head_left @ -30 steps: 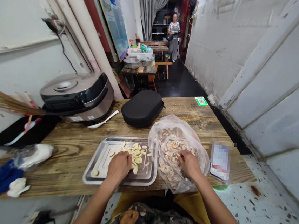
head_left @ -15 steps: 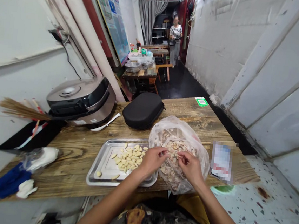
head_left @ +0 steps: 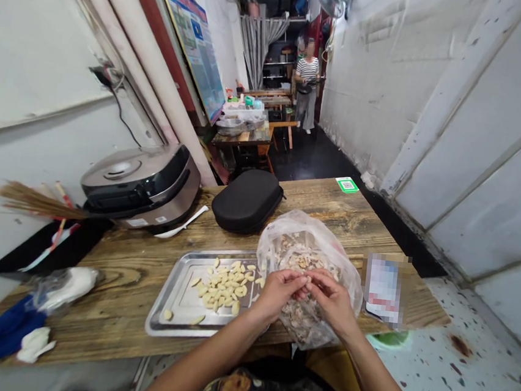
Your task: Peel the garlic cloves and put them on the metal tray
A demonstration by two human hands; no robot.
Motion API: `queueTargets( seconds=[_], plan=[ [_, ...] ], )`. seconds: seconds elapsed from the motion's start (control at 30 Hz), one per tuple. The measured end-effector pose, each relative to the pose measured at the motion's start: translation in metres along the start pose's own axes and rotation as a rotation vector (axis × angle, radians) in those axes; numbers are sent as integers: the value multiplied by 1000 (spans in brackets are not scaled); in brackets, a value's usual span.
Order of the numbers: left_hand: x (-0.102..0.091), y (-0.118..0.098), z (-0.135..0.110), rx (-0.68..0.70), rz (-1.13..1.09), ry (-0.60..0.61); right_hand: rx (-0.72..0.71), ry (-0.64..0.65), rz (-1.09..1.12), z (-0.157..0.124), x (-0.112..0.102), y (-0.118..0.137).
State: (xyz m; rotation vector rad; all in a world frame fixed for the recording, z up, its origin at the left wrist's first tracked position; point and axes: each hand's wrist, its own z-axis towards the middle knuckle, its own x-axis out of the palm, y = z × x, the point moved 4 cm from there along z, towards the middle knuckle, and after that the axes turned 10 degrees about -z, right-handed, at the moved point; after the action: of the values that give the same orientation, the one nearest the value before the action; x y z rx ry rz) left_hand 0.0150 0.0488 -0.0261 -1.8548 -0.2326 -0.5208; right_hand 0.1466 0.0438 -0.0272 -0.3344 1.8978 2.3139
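Both my hands meet over the near part of a clear plastic bag [head_left: 350,262], which is full of pale papery garlic skins [head_left: 298,257]. My left hand [head_left: 284,289] is closed in a pinch, its thumb and finger against those of the other hand. Likewise pinched, my right hand [head_left: 330,295] faces it. Between the fingertips is a small pale piece, a garlic clove [head_left: 306,279], mostly covered by the fingers. Left of the bag, a shallow metal tray [head_left: 161,299] carries many peeled garlic cloves [head_left: 224,287], heaped mostly towards its right half.
Behind the tray and bag lie a black zip case [head_left: 247,200] and a white spoon [head_left: 182,222] beside an electric cooker [head_left: 139,184]. A blurred phone-like item [head_left: 383,287] is at right. Blue cloth [head_left: 1,333] lies at left. Farther back stands a person [head_left: 307,80].
My hands were apart over the bag and have come together at the fingertips. The view has tilted up slightly. The person at the back has shifted a little.
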Motion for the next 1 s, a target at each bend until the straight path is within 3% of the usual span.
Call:
queueTargets(
  seconds=[0.13,0.27,0.4,0.6,0.77,0.87,1.0],
  plan=[
    [-2,3,3,51,43,-57,43,-38,-13,-1,2,-4],
    [-5,-2,5,186,261,-102,-87,-62,-259,-4,1,-3],
    [-7,-6,2,302,450,-120,-235,4,-430,-6,0,5],
    [-7,5,3,181,320,-58,-299,69,-543,-8,3,18],
    [-6,2,1,139,242,-72,-325,2,-584,-12,3,10],
    [-7,2,1,46,161,-11,-272,-35,-595,-14,2,5],
    [-11,5,1,-52,65,79,-283,50,-574,-16,5,13]
  ],
)
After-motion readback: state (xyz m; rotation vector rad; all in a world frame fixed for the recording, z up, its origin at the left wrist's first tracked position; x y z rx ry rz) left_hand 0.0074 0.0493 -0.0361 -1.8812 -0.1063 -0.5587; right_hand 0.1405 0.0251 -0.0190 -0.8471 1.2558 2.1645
